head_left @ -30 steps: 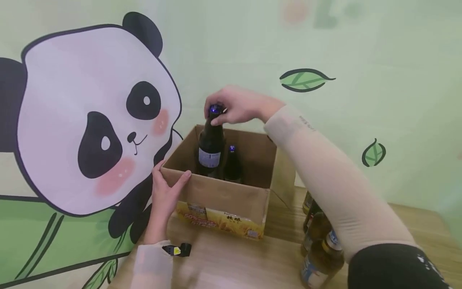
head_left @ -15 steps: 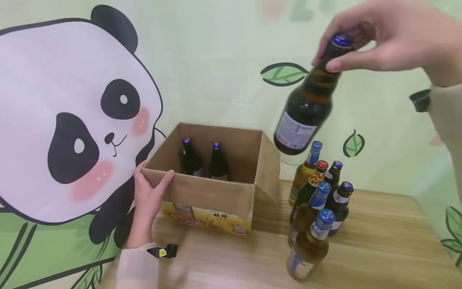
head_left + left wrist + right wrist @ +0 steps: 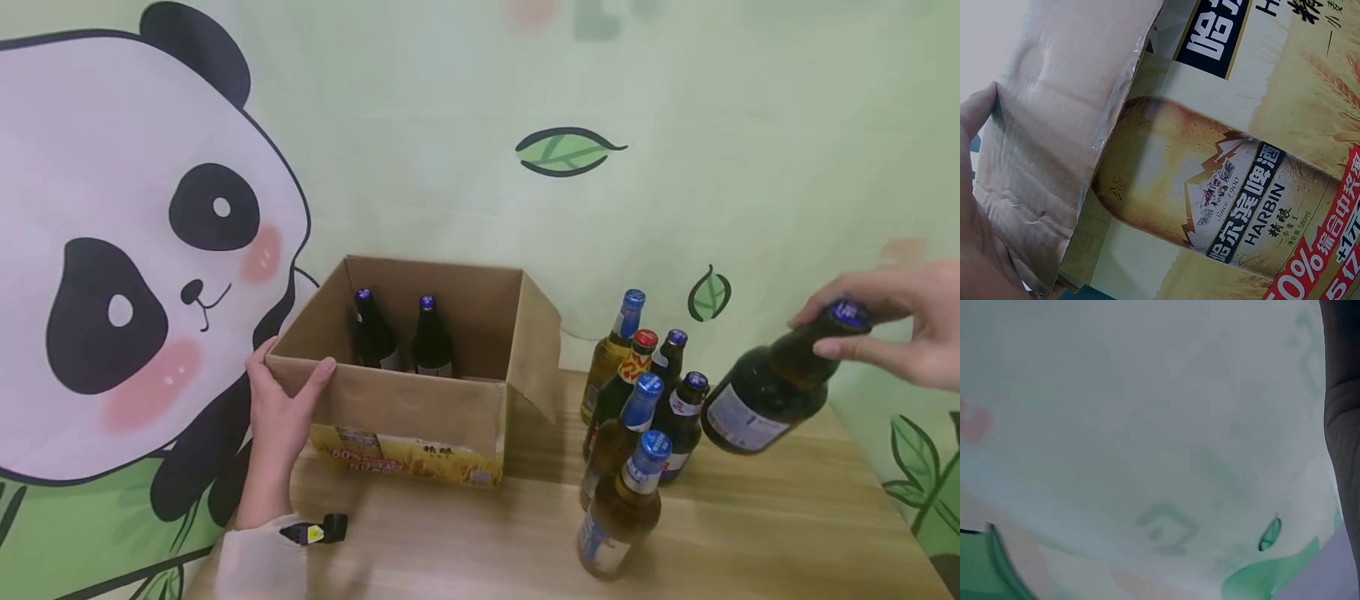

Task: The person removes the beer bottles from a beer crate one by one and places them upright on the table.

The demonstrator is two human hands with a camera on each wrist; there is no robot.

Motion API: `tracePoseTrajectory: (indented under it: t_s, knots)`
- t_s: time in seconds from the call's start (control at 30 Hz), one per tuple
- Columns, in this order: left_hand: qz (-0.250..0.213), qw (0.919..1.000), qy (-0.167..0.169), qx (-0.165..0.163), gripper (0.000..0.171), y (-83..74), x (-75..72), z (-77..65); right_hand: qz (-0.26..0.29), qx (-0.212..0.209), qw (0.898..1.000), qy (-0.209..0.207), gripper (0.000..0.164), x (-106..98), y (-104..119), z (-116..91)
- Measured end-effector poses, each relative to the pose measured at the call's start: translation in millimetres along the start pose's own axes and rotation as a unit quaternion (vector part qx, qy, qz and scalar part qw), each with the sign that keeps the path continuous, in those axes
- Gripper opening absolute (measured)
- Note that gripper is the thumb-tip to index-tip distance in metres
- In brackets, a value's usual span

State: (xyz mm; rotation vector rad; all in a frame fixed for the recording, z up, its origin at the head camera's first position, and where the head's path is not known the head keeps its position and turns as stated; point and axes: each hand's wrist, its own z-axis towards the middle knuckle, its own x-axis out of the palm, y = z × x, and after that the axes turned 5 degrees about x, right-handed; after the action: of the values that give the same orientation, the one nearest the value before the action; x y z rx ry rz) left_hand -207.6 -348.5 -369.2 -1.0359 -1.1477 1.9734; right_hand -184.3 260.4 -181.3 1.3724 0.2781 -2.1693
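"Bottle (image 3: pixel 780 385) in the right hand (image 3: pixel 918 325), dark glass, blue cap (image 3: pixel 849 315): where is it?"

"Well to the right of the cardboard box (image 3: pixel 408 408), beyond the standing bottles (image 3: pixel 637 408). It tilts, cap up and away from the box, base toward it."

"How is it held?"

"Thumb and fingers pinch the neck just below the cap. Whether the base touches the table (image 3: pixel 450 542), I can't tell."

"And the left hand (image 3: pixel 281 408)?"

"That one grips the box's near left corner, thumb over the front rim, fingers round the left side."

"What's inside the box?"

"Two dark bottles (image 3: pixel 432 342), blue-capped and upright, side by side with a gap between."

"Those others to its right?"

"Six, upright in a close cluster: five blue caps and one red. The nearest, brown glass, stands closer to us than the box's front wall."

"Anything behind?"

"A pale green backdrop (image 3: pixel 420 167), with a big panda (image 3: pixel 165 275) left of the box."
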Motion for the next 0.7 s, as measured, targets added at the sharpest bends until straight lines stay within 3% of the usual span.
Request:
tracePoseTrajectory:
  t_s: [0.2, 0.37, 0.5, 0.7]
  knots:
    - [-0.002, 1.0, 0.004, 0.001, 0.093, 0.2, -3.5, -1.2, 0.047, -0.046, 0.997, 0.033, 0.047, 63.9, -5.0, -40.7]
    - [0.001, 1.0, 0.0, -0.003, 0.094, 0.7, -3.0, -1.4, 0.122, -0.038, 0.99, 0.051, 0.043, 106.6, -2.5, -63.5]
    - [0.0, 1.0, 0.0, -0.001, 0.094, 0.9, -3.4, -1.3, 0.161, -0.032, 0.985, 0.051, 0.042, 124.9, -0.9, -69.0]
    - [-0.014, 0.9999, 0.006, 0.002, 0.095, 2.0, -1.9, -0.5, 0.136, -0.03, 0.989, 0.05, 0.039, 141.5, 1.0, -69.2]
